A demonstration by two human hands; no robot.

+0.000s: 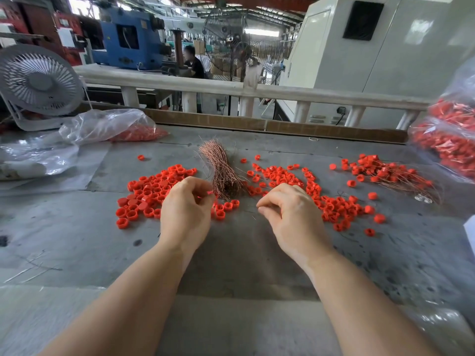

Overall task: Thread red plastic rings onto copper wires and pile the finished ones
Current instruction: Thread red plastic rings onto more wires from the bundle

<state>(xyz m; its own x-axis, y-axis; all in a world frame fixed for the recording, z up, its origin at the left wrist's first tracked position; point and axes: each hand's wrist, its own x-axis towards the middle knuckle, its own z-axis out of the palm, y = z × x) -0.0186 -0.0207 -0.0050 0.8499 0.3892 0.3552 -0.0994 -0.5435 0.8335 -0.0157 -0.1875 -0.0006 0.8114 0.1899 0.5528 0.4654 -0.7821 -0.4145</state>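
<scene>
Head view, left fingers (205, 199) pinching red ring (209, 192)

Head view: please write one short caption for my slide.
Two hands work between red rings and a copper wire bundle on a grey table.

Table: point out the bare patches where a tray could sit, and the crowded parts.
Bare: the near table around the forearms, and the near-left stretch below the left rings. Crowded: the middle band, from the left rings past the wire bundle to the right rings, and the finished pile far right.
</scene>
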